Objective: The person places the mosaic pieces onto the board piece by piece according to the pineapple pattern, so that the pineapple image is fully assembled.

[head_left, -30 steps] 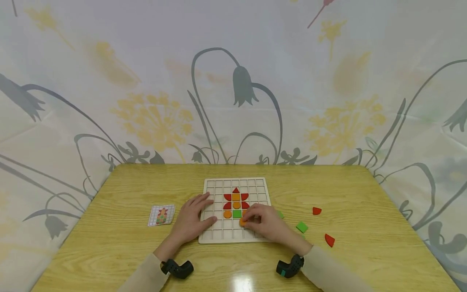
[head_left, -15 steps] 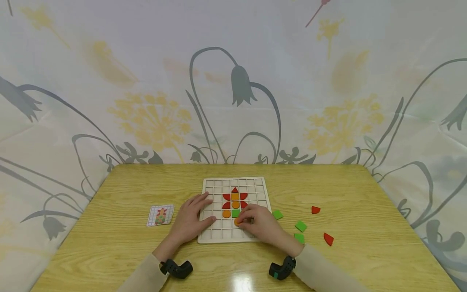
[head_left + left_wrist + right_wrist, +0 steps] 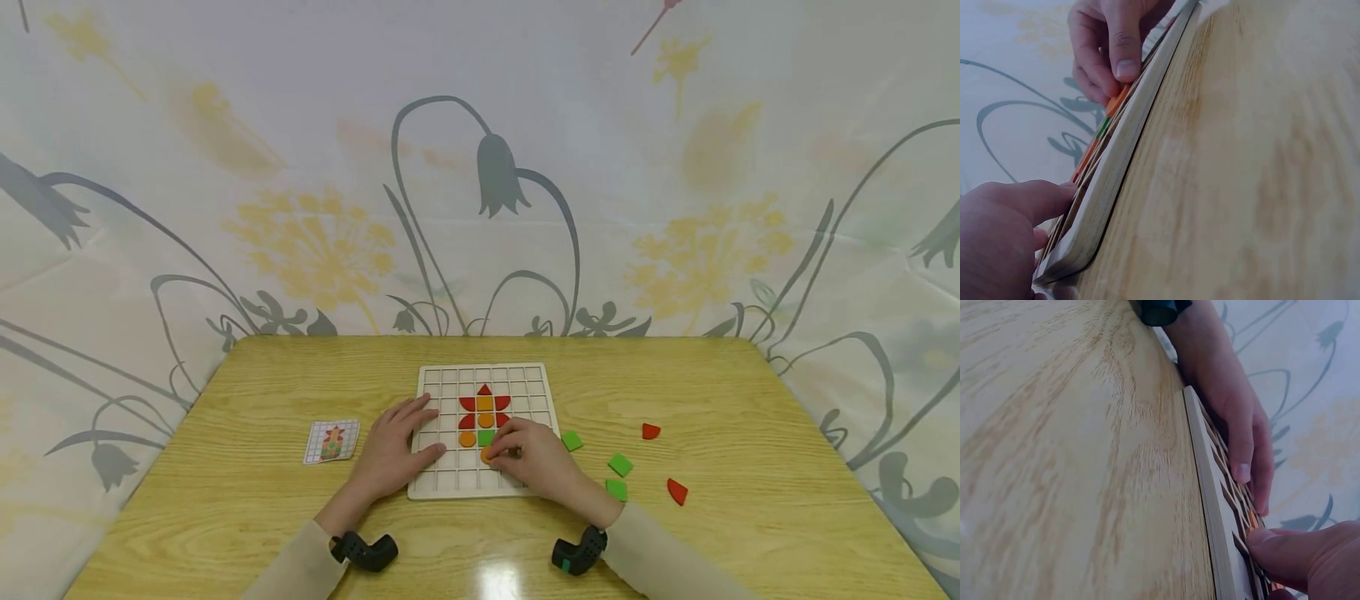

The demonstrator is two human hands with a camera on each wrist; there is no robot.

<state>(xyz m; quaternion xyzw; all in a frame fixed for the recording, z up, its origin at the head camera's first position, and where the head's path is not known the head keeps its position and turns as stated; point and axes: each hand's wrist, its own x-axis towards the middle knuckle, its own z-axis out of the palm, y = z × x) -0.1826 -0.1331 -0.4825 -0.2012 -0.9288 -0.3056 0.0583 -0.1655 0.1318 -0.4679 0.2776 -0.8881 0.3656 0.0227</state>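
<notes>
A pale wooden grid board (image 3: 446, 482) lies on the table. My left hand (image 3: 393, 448) rests on its left side, fingers spread and straight, with the thumb on the grid. With thumb and fingertips, my right hand (image 3: 538, 457) pinches an orange disc (image 3: 486, 456) at the cell just below a green square (image 3: 486, 437). In the left wrist view the orange disc (image 3: 1116, 101) is tilted under those fingertips. Farther up the board sit a red triangle (image 3: 485, 390), an orange square (image 3: 486, 403), red quarter pieces (image 3: 467, 404) and other orange discs (image 3: 467, 439). The right hand hides some cells.
Right of the board lie loose green squares (image 3: 619, 465) and two red quarter pieces (image 3: 677, 492). A small pattern card (image 3: 332, 442) lies left of the left hand. Behind the wooden table (image 3: 300, 375) hangs a flower-printed cloth (image 3: 450, 167).
My right hand has shifted left by about one cell with the orange disc, and the green squares beside its wrist have come into view. The left hand stays where it was.
</notes>
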